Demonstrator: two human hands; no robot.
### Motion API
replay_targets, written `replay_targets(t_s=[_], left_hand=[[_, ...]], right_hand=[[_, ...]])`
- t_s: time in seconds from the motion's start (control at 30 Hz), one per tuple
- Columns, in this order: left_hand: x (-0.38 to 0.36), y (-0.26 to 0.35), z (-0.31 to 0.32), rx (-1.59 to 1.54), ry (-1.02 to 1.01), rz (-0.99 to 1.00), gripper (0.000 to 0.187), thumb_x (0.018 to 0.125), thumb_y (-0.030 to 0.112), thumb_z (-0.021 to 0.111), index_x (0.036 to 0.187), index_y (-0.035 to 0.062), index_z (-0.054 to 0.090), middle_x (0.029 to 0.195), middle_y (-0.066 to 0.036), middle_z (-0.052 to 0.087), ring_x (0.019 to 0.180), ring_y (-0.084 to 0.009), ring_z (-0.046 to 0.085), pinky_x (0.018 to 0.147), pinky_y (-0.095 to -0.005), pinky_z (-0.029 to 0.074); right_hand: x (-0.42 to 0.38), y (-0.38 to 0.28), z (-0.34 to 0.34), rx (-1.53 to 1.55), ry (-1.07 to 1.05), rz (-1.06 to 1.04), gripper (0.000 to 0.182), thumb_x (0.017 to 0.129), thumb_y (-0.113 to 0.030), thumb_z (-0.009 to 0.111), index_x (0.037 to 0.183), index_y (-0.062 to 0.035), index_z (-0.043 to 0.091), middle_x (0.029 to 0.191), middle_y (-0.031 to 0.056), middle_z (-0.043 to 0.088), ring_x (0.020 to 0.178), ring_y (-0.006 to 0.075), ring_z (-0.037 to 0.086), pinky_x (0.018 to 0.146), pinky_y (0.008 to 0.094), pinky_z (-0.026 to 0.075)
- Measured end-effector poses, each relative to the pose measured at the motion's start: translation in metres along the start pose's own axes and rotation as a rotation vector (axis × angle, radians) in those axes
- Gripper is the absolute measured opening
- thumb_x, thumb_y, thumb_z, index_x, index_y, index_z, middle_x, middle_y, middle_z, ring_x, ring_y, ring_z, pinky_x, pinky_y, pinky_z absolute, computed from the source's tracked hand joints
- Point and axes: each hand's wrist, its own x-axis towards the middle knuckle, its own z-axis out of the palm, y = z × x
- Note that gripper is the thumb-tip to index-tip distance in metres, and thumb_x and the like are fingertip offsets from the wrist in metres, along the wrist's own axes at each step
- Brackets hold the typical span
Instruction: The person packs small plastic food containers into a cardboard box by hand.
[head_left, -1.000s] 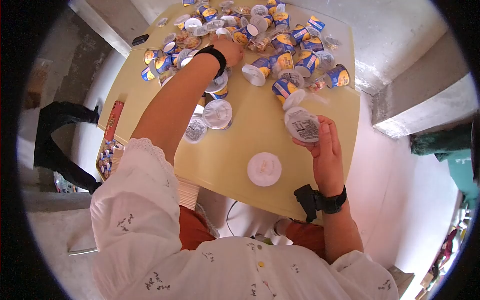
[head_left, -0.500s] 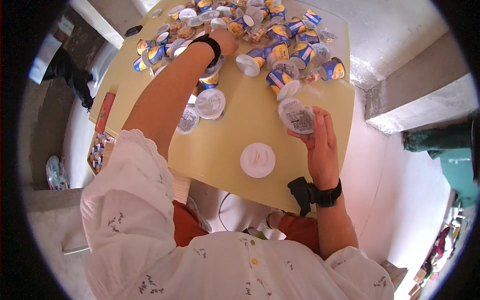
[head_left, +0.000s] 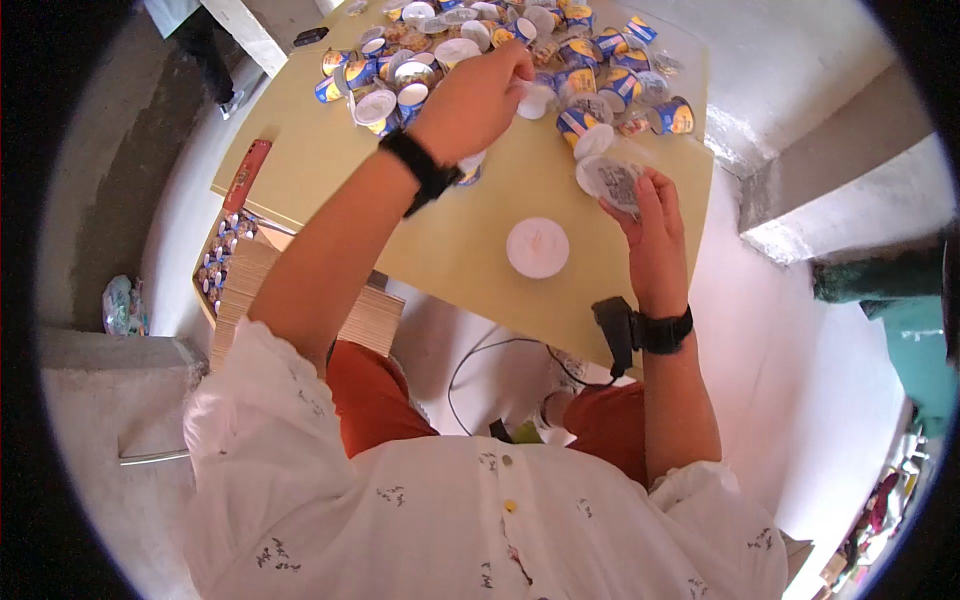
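The left hand [head_left: 482,104] reaches over the worktop [head_left: 445,245] among crowded cups [head_left: 620,88], its fingertips mostly hidden and any grip impossible to tell. The right hand [head_left: 655,225] pinches a round lid [head_left: 618,186] at its fingertips, the dark print unreadable. A white disc [head_left: 538,248] lies between the forearms.

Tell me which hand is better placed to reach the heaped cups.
Left, most likely. The left hand is stretched to the heaped cups, though its grip is unclear. The right hand sits nearer the body, holding a round clear item with printing.
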Motion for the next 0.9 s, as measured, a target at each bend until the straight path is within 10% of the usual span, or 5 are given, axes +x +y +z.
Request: replay_targets(t_s=[0.23,0.9], left_hand=[[-0.100,0.061,0.010,-0.146,0.045,-0.211,0.010,0.089,0.007,0.063,0.098,0.0039,0.063,0.093,-0.014,0.067,0.081,-0.0337,0.065,0.072,-0.0393,0.052],[-0.167,0.057,0.038,-0.060,-0.015,0.097,0.022,0.087,0.009,0.064,0.107,0.0037,0.060,0.121,-0.013,0.063,0.109,-0.0336,0.059,0.094,-0.0411,0.049]], right_hand=[[-0.009,-0.006,0.007,0.025,0.007,-0.034,0.050,0.100,-0.029,0.053,0.139,0.0012,0.040,0.130,0.0131,0.051,0.120,0.0194,0.050,0.102,0.0335,0.043],[-0.023,0.011,0.011,-0.279,-0.131,-0.095,0.055,0.093,-0.019,0.065,0.140,-0.0024,0.042,0.126,0.0103,0.055,0.114,0.0158,0.052,0.097,0.0271,0.042]])
